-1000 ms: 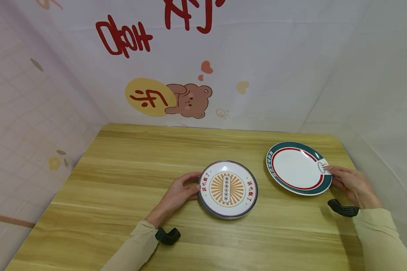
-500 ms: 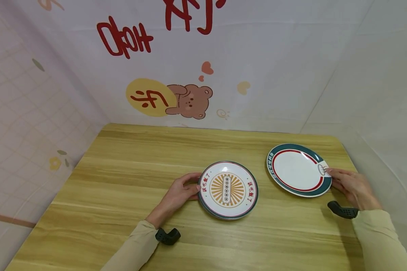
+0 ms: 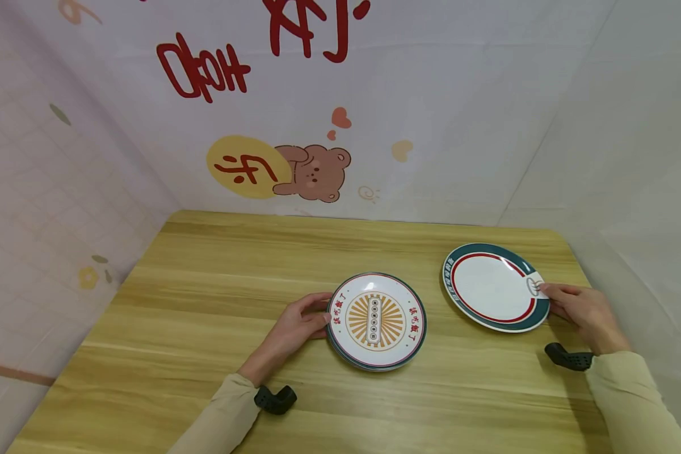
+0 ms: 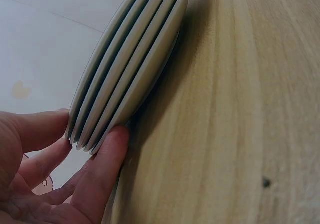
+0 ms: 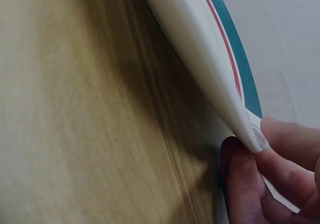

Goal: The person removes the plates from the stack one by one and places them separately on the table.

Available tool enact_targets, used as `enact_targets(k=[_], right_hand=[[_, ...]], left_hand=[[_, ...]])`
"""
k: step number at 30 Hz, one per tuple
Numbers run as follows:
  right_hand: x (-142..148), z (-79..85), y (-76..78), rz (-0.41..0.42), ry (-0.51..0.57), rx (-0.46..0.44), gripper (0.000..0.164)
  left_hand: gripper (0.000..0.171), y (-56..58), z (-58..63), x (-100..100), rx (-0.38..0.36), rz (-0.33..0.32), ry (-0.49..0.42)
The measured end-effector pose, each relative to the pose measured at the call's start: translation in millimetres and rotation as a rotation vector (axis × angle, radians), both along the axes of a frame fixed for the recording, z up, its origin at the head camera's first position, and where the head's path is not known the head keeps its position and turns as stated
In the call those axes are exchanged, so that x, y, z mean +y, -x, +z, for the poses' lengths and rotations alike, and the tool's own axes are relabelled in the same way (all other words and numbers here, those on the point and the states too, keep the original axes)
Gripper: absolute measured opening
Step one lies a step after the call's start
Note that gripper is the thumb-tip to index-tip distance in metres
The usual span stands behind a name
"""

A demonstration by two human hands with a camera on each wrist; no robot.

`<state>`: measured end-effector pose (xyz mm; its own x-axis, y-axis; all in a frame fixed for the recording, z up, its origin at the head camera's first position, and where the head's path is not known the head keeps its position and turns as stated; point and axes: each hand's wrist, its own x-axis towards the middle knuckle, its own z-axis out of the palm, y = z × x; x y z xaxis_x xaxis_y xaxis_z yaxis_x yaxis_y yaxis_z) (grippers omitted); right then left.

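Observation:
My left hand (image 3: pixel 297 328) pinches the left rim of a stack of small round plates (image 3: pixel 376 321), thumb on top and fingers beneath. The top plate has an orange sunburst, red lettering and a dark rim. Edge-on in the left wrist view, several stacked plates (image 4: pixel 131 59) show between thumb and fingers. On the right, my right hand (image 3: pixel 587 312) pinches the rim of a larger oval-looking plate (image 3: pixel 490 287), white with a teal border and red ring. In the right wrist view this plate (image 5: pixel 200 54) is tilted, its pale underside facing the wooden surface.
Both plates are over a wood-grain table (image 3: pixel 215 271). A white cloth backdrop (image 3: pixel 459 113) with a printed bear (image 3: pixel 318 173) and red characters rises behind it, and pale cloth hangs along both sides. Each wrist wears a black band piece (image 3: pixel 276 400).
The head view has shifted slightly, so everything appears a little further left and lower. Both hands keep their hold on the plates, which stay in place on the table.

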<state>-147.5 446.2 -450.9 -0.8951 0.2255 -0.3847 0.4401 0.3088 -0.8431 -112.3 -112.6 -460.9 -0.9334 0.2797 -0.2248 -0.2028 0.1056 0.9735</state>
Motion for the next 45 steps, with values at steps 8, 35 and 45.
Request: enact_targets(k=[8, 35, 45], right_hand=[[-12, 2.3, -14.4, 0.043, 0.051, 0.075, 0.086], [-112, 39.6, -69.7, 0.077, -0.463, 0.439, 0.055], [-152, 41.4, -74.6, 0.184, -0.370, 0.509, 0.045]], left_hand=[[0.045, -1.4, 0.6, -4, 0.009, -0.003, 0.006], [0.037, -7.1, -1.1, 6, 0.055, 0.068, 0.020], [0.035, -8.8, -0.9, 7, 0.068, 0.075, 0.014]])
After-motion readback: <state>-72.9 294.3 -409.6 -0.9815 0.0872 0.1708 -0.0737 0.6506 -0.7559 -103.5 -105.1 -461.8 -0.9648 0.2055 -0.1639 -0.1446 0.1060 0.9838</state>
